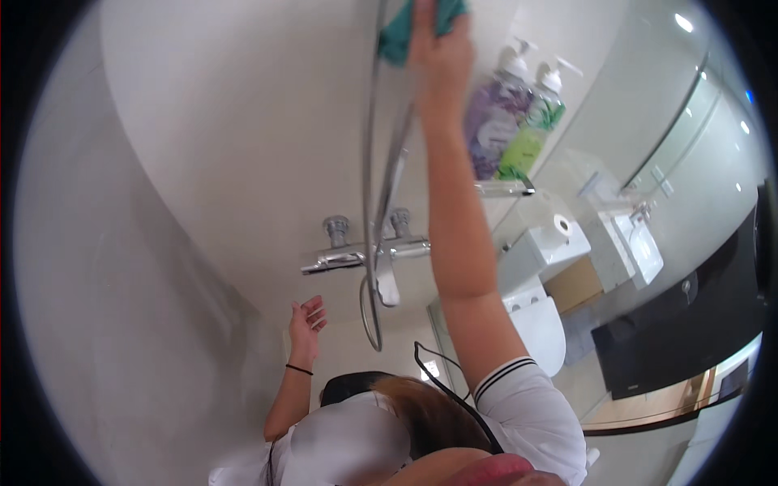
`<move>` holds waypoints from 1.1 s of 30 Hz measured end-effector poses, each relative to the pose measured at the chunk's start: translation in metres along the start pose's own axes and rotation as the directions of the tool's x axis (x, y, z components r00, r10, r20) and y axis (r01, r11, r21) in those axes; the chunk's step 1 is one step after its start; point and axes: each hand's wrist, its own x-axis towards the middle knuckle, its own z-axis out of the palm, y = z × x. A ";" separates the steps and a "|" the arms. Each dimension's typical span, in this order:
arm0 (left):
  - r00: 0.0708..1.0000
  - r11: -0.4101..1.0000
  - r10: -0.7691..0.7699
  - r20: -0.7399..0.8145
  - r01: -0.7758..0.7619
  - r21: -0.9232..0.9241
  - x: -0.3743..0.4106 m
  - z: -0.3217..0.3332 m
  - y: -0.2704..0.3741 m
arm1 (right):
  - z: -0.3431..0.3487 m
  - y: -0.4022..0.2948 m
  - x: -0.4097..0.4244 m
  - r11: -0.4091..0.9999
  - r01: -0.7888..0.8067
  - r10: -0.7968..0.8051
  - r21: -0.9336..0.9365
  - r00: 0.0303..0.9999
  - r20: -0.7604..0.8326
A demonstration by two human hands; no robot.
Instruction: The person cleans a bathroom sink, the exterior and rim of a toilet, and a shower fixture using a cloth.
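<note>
Raised high at the top of the view, my right hand [444,67] grips a teal cloth [398,42] near the shower hose [368,140]. The hand is somewhat blurred, and the frame's top edge cuts off part of the cloth. Lower down, my left hand [308,322] holds nothing, its fingers loosely curled and slightly apart. Above it, a chrome shower mixer [340,258] is fixed to the pale wall. The metal hose hangs in front of the mixer and loops below it.
Right of my forearm, a purple pump bottle [495,127] and a green pump bottle [532,133] stand on a wall shelf [501,189]. Beyond a glass panel are a toilet [538,334], a toilet roll [562,226], a washbasin [641,249] and a dark door [674,328].
</note>
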 end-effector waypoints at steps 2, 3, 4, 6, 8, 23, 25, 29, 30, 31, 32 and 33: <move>0.999 1.000 0.010 -0.041 -0.010 0.009 -0.007 -0.001 -0.016 | 0.003 0.041 -0.039 0.990 0.098 -0.094 0.099 0.995 -0.043; 0.998 1.000 -0.006 -0.059 0.007 0.030 -0.011 0.001 -0.023 | 0.002 0.065 -0.062 0.983 0.145 -0.140 0.116 0.989 -0.051; 0.999 1.000 0.013 -0.041 -0.012 0.027 -0.014 0.005 -0.030 | -0.002 0.084 -0.088 0.985 0.127 -0.123 0.115 0.992 -0.039; 0.998 0.999 0.017 -0.055 -0.015 0.036 -0.024 0.008 -0.036 | -0.012 0.117 -0.143 0.989 0.074 -0.072 0.126 0.997 -0.022; 0.994 0.995 0.050 -0.096 -0.041 0.092 -0.034 0.018 -0.036 | -0.021 0.142 -0.187 0.957 -0.177 0.123 0.231 0.965 0.231; 0.921 0.985 0.108 -0.375 -0.048 0.164 -0.112 0.019 -0.079 | -0.109 0.190 -0.285 0.972 -0.085 0.195 -0.219 0.810 0.552; 0.910 0.980 0.124 -0.395 -0.049 0.193 -0.113 0.008 -0.081 | -0.144 0.173 -0.269 0.935 0.047 0.085 -0.350 0.932 0.352; 0.924 0.976 0.100 -0.370 -0.018 0.217 -0.117 0.011 -0.088 | -0.195 0.169 -0.191 0.853 0.120 -0.091 -0.508 0.993 0.081; 0.921 0.978 0.097 -0.376 -0.018 0.207 -0.119 0.009 -0.086 | -0.203 0.164 -0.178 0.854 0.128 -0.094 -0.504 0.991 0.092; 0.927 0.971 0.099 -0.363 -0.010 0.238 -0.116 0.011 -0.085 | -0.212 0.156 -0.164 0.843 0.148 -0.075 -0.517 0.984 0.160; 0.929 0.963 0.097 -0.357 0.002 0.269 -0.115 0.011 -0.084 | -0.217 0.154 -0.157 0.834 0.166 -0.048 -0.526 0.972 0.231; 0.929 0.967 0.091 -0.359 0.004 0.256 -0.112 0.010 -0.082 | -0.221 0.157 -0.152 0.832 0.177 -0.053 -0.526 0.969 0.243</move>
